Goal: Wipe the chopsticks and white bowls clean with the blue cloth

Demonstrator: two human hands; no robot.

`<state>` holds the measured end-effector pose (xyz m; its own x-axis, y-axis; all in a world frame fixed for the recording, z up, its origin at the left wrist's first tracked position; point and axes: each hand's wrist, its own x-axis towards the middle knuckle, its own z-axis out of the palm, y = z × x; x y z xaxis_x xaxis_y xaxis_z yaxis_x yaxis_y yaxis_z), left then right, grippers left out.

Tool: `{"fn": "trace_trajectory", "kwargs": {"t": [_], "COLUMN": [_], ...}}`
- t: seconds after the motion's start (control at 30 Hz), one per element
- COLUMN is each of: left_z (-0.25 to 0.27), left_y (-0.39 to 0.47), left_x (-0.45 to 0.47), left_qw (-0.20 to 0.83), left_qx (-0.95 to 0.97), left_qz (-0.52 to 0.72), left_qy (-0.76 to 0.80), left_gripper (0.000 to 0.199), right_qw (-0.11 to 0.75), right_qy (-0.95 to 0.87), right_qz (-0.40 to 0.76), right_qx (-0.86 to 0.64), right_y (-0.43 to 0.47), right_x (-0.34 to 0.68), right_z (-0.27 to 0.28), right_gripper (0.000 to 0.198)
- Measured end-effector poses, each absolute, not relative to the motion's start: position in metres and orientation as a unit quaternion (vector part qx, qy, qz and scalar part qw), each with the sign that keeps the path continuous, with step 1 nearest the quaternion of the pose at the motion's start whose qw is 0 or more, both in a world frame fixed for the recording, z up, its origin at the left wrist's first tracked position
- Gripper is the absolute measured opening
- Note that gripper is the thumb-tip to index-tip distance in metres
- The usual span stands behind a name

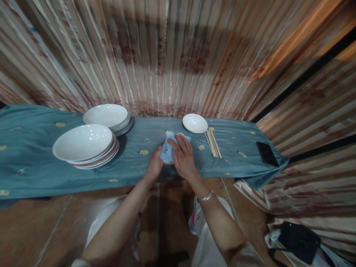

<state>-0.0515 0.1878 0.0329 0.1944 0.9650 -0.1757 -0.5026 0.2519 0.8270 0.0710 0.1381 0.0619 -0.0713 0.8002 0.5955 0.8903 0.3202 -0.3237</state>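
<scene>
A light blue cloth (167,148) is held between my two hands, just above the near part of the table. My left hand (154,165) grips its left edge, thumb on top. Across the cloth's right side lies my right hand (183,156), fingers bent and pressing it. A pale edge shows beside the cloth, but whatever lies under it is mostly hidden. Beyond my right hand sit a small white bowl (195,123) and several wooden chopsticks (213,143), laid side by side.
Two stacks of white dishes stand on the left: a front stack (83,142) and a back stack (107,115). A black phone (267,154) lies near the right end of the teal tablecloth (133,167). Curtains (178,55) hang behind; a dark bag (299,241) is at lower right.
</scene>
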Motion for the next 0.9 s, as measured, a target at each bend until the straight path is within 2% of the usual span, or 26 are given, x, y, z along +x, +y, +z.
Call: {"fn": "trace_trajectory", "kwargs": {"t": [0.17,0.37,0.63,0.9], "left_z": [0.032,0.033,0.037,0.033], "left_y": [0.186,0.181,0.182,0.184], "left_x": [-0.044,-0.050,-0.051,-0.054], "left_qw": [0.705,0.694,0.688,0.665], "left_qx": [0.357,0.389,0.388,0.372], "left_qz": [0.504,0.485,0.484,0.508], "left_qy": [0.348,0.363,0.377,0.401], "left_gripper": [0.035,0.034,0.045,0.042], "right_qw": [0.446,0.546,0.641,0.687], "right_qy": [-0.680,-0.603,-0.482,-0.326], "right_qz": [0.015,0.130,0.232,0.327], "right_qx": [-0.582,-0.567,-0.551,-0.561], "right_y": [0.144,0.152,0.167,0.170], "right_x": [0.082,0.094,0.106,0.104], "right_z": [0.064,0.056,0.032,0.010], "right_gripper": [0.042,0.041,0.039,0.038]}}
